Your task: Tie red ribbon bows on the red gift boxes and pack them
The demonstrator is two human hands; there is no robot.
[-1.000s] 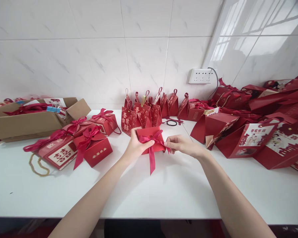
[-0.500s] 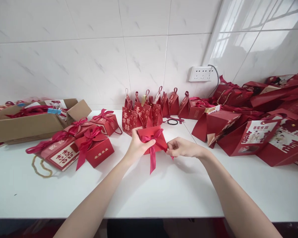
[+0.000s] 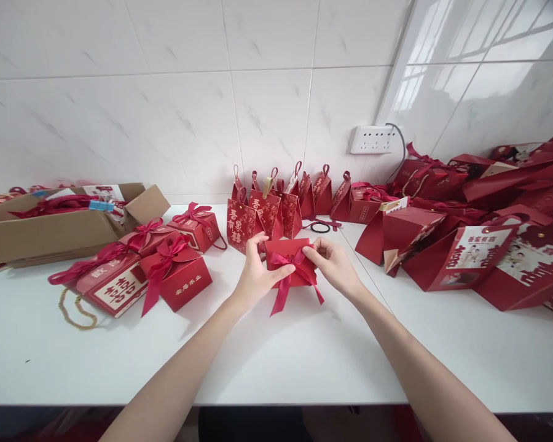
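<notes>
A small red box with a ribbon bow on its front is between my hands, over the middle of the white table. My left hand grips its left side, the thumb lying across the bow. At the upper right of the box, my right hand pinches the bow's right loop. Two ribbon tails hang down below the box. Just behind stand several patterned red bags with loop handles.
Several ribboned red boxes sit on the white table at left, beside an open cardboard box. Many red gift boxes are piled at right. A black ring lies near the tiled wall with its socket strip.
My right hand has moved up and left, from the ribbon tail at the lower right to the bow's right loop. The held box has shifted slightly right.
</notes>
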